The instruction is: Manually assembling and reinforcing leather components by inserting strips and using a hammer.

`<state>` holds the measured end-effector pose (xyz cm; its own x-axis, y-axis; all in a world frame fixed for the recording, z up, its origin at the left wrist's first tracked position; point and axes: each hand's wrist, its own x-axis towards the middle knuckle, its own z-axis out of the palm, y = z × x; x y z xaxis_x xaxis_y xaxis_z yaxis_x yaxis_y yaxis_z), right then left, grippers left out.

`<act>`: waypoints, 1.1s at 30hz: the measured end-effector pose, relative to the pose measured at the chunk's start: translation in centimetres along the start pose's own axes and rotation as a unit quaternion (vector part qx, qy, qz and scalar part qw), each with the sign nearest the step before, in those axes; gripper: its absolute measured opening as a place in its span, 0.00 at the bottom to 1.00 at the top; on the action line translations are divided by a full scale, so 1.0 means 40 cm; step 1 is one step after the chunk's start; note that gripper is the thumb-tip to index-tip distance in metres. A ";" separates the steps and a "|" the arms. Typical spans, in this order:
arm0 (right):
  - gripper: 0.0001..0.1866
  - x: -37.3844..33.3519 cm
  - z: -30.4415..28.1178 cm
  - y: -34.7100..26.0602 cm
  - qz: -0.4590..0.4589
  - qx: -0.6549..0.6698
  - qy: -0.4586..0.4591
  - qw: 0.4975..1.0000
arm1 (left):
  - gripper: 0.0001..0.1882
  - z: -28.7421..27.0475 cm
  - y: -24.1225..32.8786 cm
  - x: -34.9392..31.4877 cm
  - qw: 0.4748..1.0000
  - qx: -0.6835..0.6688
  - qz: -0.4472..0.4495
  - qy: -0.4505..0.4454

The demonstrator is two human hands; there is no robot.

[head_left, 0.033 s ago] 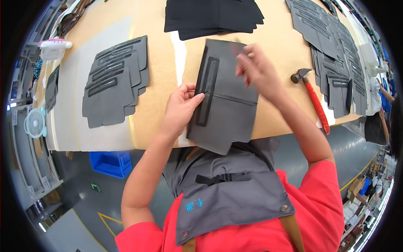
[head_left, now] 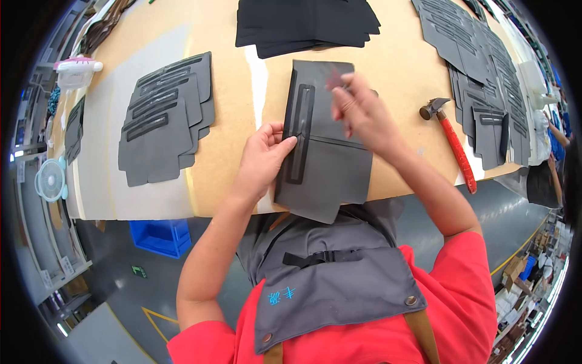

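Observation:
A dark grey flat panel (head_left: pixel 336 167) lies in front of me at the table's near edge, its lower end overhanging. Along its left side runs a long black-framed slot, and a crosswise seam crosses its middle. My left hand (head_left: pixel 262 155) pinches the panel's left edge, thumb on top beside the slot. Over the panel's upper right, my right hand (head_left: pixel 362 112) is closed on a small dark-reddish object (head_left: pixel 334 79), too blurred to name. Part of the panel is hidden behind that hand. To the right lies a hammer (head_left: pixel 451 142) with a red handle.
Overlapping grey panels (head_left: pixel 160 142) lie at the left, and more grey panels (head_left: pixel 451 45) at the right. A black stack (head_left: pixel 303 24) sits at the far middle. A pink-lidded clear container (head_left: pixel 76 71) and a small fan (head_left: pixel 51 179) are far left. A blue crate (head_left: pixel 159 238) stands below the table.
My right hand has moved a little left and down over the panel. The panel has turned slightly, while my left hand keeps its grip on the edge.

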<state>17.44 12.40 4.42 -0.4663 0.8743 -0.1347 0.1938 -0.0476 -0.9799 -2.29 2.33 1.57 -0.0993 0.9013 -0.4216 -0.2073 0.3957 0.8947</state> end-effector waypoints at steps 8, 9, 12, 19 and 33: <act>0.15 -0.029 0.056 0.091 0.009 0.044 -0.001 0.999 | 0.10 0.038 0.015 0.005 0.994 -0.081 -0.075 -0.006; 0.15 -0.029 0.052 0.092 0.020 0.061 0.003 0.998 | 0.09 0.042 0.015 0.003 0.985 -0.143 -0.101 0.002; 0.15 -0.031 0.046 0.101 0.021 0.090 -0.004 0.996 | 0.08 0.005 -0.005 0.006 0.957 -0.250 -0.141 -0.046; 0.13 -0.029 0.044 0.089 -0.022 0.033 -0.034 0.999 | 0.08 0.016 0.026 0.003 0.957 -0.231 -0.162 -0.066; 0.15 -0.032 0.052 0.105 -0.027 0.045 0.000 0.999 | 0.03 0.016 -0.030 -0.015 0.915 -0.370 -0.137 -0.079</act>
<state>17.06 10.08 0.16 -0.4737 0.8769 -0.0808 0.0897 -0.0431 -0.9950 -1.36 1.44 0.85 0.1852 0.8230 -0.5369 -0.8115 0.4363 0.3888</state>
